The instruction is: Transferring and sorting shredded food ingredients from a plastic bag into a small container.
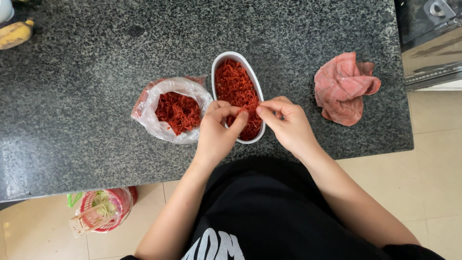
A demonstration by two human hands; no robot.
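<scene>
While pinching at red shreds, both hands hover over the near end of a white oval dish (255, 79), seen from the head camera. Left hand (217, 132): fingers (239, 123) curled narrow, thumb and forefinger closed on a small tuft of the red shredded strands (233, 86). Right hand (288, 123): fingers (266, 110) likewise drawn narrow, tips pinched on the same tuft, nearly touching the left fingertips above the dish's near rim.

Heaped inside the dish, the red strands, filling it from far end to near end. Just left of the dish, touching its side, a clear plastic bag (156, 96) with its mouth rolled open, more of the red strands (178, 111) inside. Well right of the dish, a crumpled pink cloth (344, 89), apart from everything else. Far to the left of the dish, at the picture's edge, a banana (14, 33). Under all of these, a dark speckled stone surface (86, 72). Nearer than the dish and lower, on the tiled floor (433, 192), a pink basket (103, 209) lined with a plastic bag. Directly below the dish, a black shirt.
</scene>
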